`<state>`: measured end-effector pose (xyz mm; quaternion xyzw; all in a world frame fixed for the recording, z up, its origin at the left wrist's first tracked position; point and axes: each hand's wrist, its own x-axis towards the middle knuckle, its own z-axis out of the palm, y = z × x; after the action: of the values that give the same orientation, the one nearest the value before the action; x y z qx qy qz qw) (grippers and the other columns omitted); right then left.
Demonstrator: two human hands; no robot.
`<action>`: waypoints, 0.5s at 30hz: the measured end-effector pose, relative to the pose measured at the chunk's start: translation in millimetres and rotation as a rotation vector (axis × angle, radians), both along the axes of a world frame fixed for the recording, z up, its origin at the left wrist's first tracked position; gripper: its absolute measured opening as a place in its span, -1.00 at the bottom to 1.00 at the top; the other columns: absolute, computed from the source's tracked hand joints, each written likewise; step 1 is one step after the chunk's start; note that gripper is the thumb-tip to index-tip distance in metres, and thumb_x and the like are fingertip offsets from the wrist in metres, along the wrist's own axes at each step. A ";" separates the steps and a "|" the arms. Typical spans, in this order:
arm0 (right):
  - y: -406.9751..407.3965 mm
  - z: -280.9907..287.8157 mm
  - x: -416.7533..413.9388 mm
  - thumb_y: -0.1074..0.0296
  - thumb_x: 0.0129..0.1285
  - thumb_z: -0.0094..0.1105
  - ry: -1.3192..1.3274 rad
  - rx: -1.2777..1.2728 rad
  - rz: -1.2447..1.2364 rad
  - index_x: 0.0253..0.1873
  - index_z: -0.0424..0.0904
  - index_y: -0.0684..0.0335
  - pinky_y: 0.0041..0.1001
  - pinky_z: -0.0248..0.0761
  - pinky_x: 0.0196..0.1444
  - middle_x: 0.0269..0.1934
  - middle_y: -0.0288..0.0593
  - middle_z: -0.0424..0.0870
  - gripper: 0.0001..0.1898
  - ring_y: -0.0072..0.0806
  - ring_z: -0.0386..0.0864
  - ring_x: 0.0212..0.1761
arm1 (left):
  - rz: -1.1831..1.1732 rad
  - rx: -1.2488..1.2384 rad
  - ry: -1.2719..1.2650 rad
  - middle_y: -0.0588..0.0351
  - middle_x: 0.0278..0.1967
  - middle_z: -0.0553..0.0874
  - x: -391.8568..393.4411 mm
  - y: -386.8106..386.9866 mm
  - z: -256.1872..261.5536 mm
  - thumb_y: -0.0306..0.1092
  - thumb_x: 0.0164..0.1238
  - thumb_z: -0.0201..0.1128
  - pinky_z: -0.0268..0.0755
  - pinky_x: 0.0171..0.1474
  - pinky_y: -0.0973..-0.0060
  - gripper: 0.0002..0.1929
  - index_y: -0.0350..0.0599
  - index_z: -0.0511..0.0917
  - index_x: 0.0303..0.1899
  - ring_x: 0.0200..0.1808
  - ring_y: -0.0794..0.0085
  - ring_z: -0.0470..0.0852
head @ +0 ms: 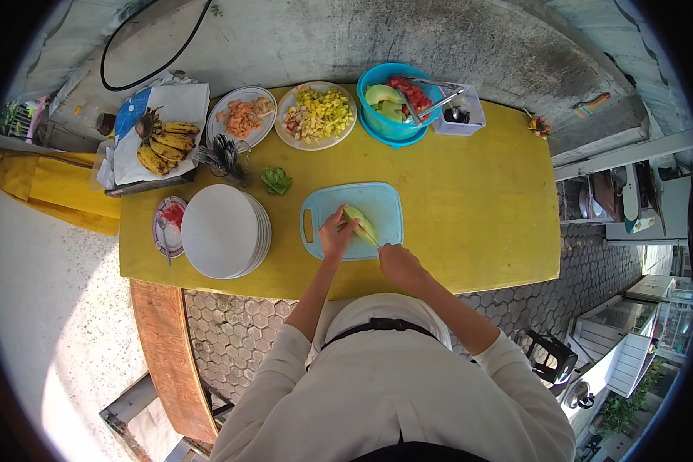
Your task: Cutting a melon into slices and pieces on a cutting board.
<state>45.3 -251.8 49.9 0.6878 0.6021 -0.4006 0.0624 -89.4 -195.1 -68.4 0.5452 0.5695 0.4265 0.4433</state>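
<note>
A light-blue plastic cutting board (390, 202) lies on the yellow-covered table. Over it is a wedge of green melon (362, 224), its upper left end held between the thumb and fingers of my left hand (336, 234). My right hand (399, 264), at the board's lower right edge, is closed around a knife; its handle is hidden in my fist. A short stretch of the thin blade (374, 239) shows against the melon's lower right part. Beyond the board, a turquoise basin (394, 126) holds pale green melon pieces, red fruit cubes and metal tongs.
Left of the board stand stacked white plates (222, 231), a small bowl (157, 234) with a spoon, and a holder of dark cutlery (225, 159). Behind are bananas (170, 144), two plates of diced fruit (248, 95) (317, 144), green leaves (276, 180) and a clear container (474, 124).
</note>
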 end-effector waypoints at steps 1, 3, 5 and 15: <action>-1.7 -2.9 -0.9 0.25 0.33 -0.26 -0.002 0.003 0.001 -0.31 0.48 0.40 -0.12 0.45 -0.25 -0.36 0.15 0.59 -0.65 0.02 0.58 -0.28 | 0.000 -0.001 -0.001 0.05 -0.35 0.63 -0.5 -0.2 -1.7 -0.43 -0.01 0.35 0.52 -0.22 0.57 -0.57 -0.18 0.50 -0.01 -0.31 0.52 0.61; -8.1 -13.8 -3.2 0.25 0.33 -0.26 -0.007 0.006 0.004 -0.31 0.48 0.41 -0.12 0.45 -0.26 -0.36 0.16 0.59 -0.64 0.02 0.58 -0.28 | -0.011 0.038 -0.006 0.05 -0.36 0.63 -1.7 0.0 -4.8 -0.44 -0.01 0.35 0.51 -0.23 0.58 -0.57 -0.18 0.50 -0.02 -0.33 0.52 0.61; -17.4 -28.2 -5.4 0.22 0.34 -0.26 0.021 0.198 -0.050 -0.38 0.41 0.40 -0.06 0.40 -0.43 -0.54 0.20 0.53 -0.64 0.11 0.54 -0.46 | -0.005 0.028 -0.030 0.05 -0.36 0.63 -1.0 -1.6 -6.6 -0.45 -0.02 0.35 0.50 -0.23 0.57 -0.57 -0.18 0.50 -0.02 -0.34 0.51 0.61; -30.9 -42.8 -14.6 0.17 0.35 -0.29 -0.025 0.100 -0.115 -0.25 0.35 0.35 -0.03 0.39 -0.35 -0.44 0.21 0.54 -0.67 0.09 0.54 -0.37 | -0.042 -0.001 0.002 0.10 -0.33 0.64 -4.8 -1.7 -10.3 -0.46 0.02 0.33 0.48 -0.17 0.59 -0.59 -0.18 0.50 -0.02 -0.28 0.55 0.61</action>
<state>30.7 -282.7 7.1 0.7284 0.5802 -0.3642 0.0124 -94.1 -196.7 -78.6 0.5571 0.5586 0.4161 0.4521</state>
